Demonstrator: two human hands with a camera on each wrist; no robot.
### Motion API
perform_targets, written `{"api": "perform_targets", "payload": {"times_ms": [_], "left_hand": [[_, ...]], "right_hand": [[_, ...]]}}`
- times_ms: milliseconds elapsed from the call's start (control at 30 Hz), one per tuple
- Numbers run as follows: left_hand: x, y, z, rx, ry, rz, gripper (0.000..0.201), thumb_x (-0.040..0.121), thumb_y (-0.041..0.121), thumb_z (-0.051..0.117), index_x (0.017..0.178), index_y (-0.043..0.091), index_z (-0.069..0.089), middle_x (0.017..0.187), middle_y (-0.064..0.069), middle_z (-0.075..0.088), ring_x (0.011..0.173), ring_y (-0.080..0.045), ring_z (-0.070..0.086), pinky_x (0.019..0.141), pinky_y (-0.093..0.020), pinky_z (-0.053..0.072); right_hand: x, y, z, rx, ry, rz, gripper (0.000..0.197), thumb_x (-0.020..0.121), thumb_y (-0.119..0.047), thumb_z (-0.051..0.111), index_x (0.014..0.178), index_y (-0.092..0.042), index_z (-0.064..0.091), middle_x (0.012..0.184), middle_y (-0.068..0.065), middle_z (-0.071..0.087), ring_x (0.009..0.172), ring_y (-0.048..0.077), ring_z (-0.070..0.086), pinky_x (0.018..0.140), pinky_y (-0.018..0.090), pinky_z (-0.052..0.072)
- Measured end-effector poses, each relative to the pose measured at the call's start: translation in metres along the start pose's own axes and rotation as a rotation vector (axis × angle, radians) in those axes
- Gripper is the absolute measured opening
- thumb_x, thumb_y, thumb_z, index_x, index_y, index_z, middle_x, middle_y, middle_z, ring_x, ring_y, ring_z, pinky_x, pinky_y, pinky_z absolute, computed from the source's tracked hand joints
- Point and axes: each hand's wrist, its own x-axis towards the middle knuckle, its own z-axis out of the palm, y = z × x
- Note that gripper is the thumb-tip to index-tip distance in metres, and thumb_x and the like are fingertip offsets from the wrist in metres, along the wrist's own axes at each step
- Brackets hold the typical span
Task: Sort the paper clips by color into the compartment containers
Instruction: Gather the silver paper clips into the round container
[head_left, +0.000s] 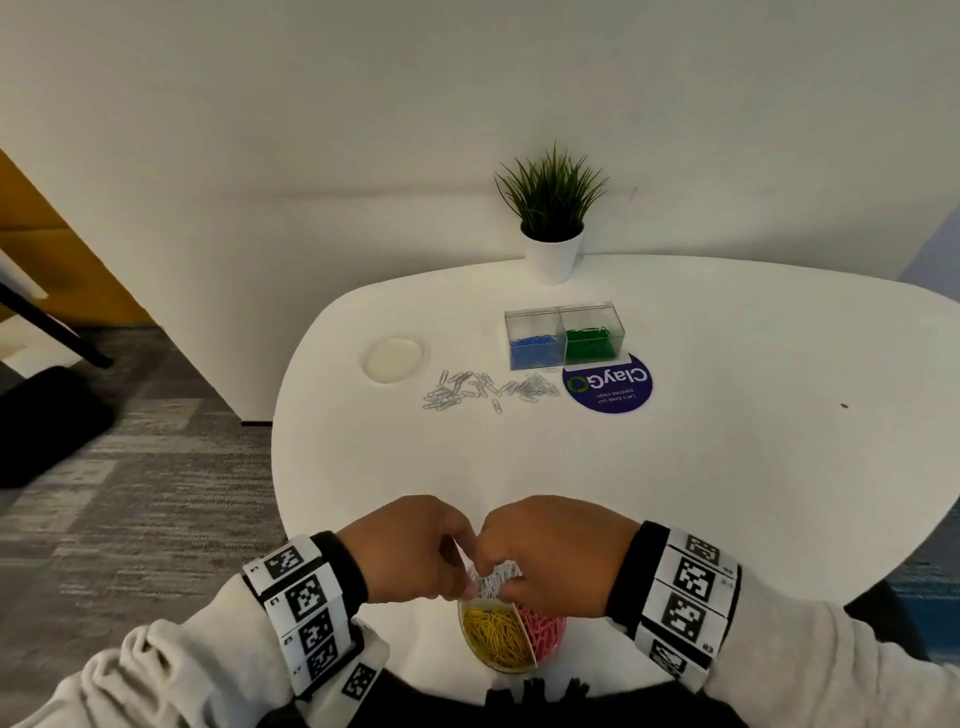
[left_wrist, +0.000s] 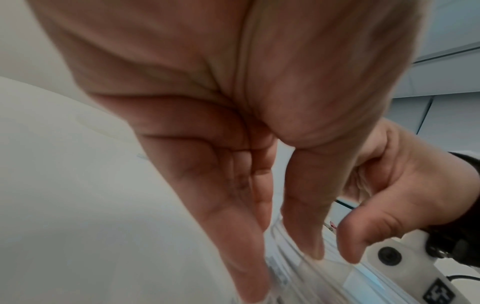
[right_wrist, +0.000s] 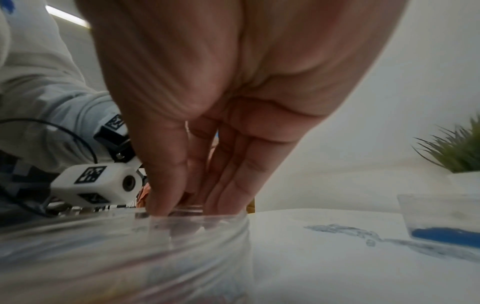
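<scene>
A round clear container (head_left: 519, 662) stands at the table's near edge, with yellow clips (head_left: 496, 636), pink clips (head_left: 543, 626) and white clips (head_left: 497, 576) in separate sections. Both hands meet over its far section. My left hand (head_left: 415, 551) pinches the container's rim (left_wrist: 291, 265), its fingers (left_wrist: 233, 232) outside the wall and the thumb on the other side. My right hand (head_left: 550, 551) dips its fingertips (right_wrist: 166, 203) into the white section and pinches white clips. Loose white clips (head_left: 488, 391) lie scattered farther back. A square clear box holds blue clips (head_left: 535, 349) and green clips (head_left: 592, 343).
A potted plant (head_left: 551, 228) stands at the table's back edge. A round white dish (head_left: 392, 359) sits left of the loose clips, and a purple round sticker (head_left: 610, 388) lies in front of the box. Grey carpet floor lies to the left.
</scene>
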Motion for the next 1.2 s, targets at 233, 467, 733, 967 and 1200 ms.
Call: {"api": "perform_targets", "payload": {"times_ms": [233, 467, 733, 967, 1200], "left_hand": [[0.010, -0.011, -0.006, 0.011, -0.049, 0.059, 0.029, 0.081, 0.043, 0.076, 0.108, 0.033, 0.070, 0.092, 0.018, 0.072, 0.081, 0.005, 0.065, 0.081, -0.021, 0.054], [0.063, -0.068, -0.064, 0.229, 0.401, -0.122, 0.017, 0.089, 0.044, 0.065, 0.101, 0.032, 0.067, 0.095, 0.014, 0.065, 0.092, -0.007, 0.063, 0.083, -0.022, 0.048], [0.144, -0.072, -0.094, 0.260, 0.518, -0.206, 0.057, 0.093, 0.051, 0.056, 0.141, 0.022, 0.045, 0.128, -0.003, 0.050, 0.115, -0.023, 0.056, 0.102, -0.034, 0.043], [0.159, -0.066, -0.087, 0.503, 0.544, -0.079, 0.022, 0.100, 0.029, 0.042, 0.104, 0.019, 0.062, 0.103, -0.001, 0.057, 0.093, -0.022, 0.060, 0.077, -0.030, 0.045], [0.140, -0.068, -0.095, 0.296, 0.656, -0.108, 0.018, 0.093, 0.024, 0.050, 0.102, 0.029, 0.065, 0.098, 0.006, 0.065, 0.089, -0.017, 0.061, 0.076, -0.027, 0.045]], "right_hand": [[-0.001, 0.062, -0.019, 0.204, 0.300, 0.182, 0.012, 0.092, -0.029, 0.064, 0.104, -0.028, 0.064, 0.099, -0.014, 0.061, 0.085, 0.003, 0.057, 0.081, 0.022, 0.048], [0.028, 0.162, -0.044, -0.043, 0.206, 0.626, 0.021, 0.098, -0.032, 0.055, 0.114, -0.020, 0.055, 0.117, -0.003, 0.052, 0.104, 0.018, 0.057, 0.088, 0.028, 0.045], [0.095, 0.171, -0.036, -0.119, 0.169, 0.575, 0.039, 0.099, -0.037, 0.051, 0.136, -0.024, 0.050, 0.131, 0.005, 0.048, 0.113, 0.022, 0.054, 0.096, 0.033, 0.047], [0.092, 0.172, -0.033, -0.172, 0.219, 0.482, 0.014, 0.094, -0.010, 0.051, 0.089, -0.023, 0.048, 0.094, -0.001, 0.048, 0.079, 0.016, 0.050, 0.069, 0.026, 0.040], [0.070, 0.172, -0.045, 0.653, 0.622, 0.590, 0.020, 0.088, -0.005, 0.062, 0.096, -0.022, 0.064, 0.075, -0.003, 0.060, 0.067, 0.014, 0.062, 0.066, 0.030, 0.056]]}}
